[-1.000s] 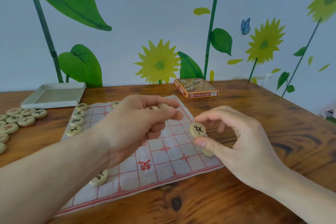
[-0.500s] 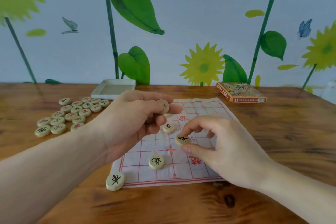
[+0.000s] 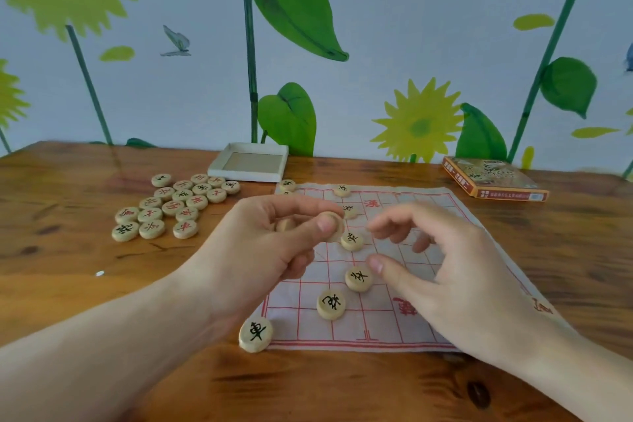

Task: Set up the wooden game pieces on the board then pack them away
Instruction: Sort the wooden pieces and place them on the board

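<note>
- Left hand (image 3: 270,243) pinches a wooden piece (image 3: 331,223) above the cloth board (image 3: 428,284).
- Right hand (image 3: 445,271) hovers beside it, fingers loosely spread, holding nothing.
- Loose pieces (image 3: 174,205) lie well left of the left hand.

Loose pieces (image 3: 176,205) left of board (image 3: 428,216)

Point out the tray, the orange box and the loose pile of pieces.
Tray (image 3: 247,177): head view, front wall.
Orange box (image 3: 493,177): head view, printed lid.
Pile of pieces (image 3: 173,206): head view, a middle piece.
</note>
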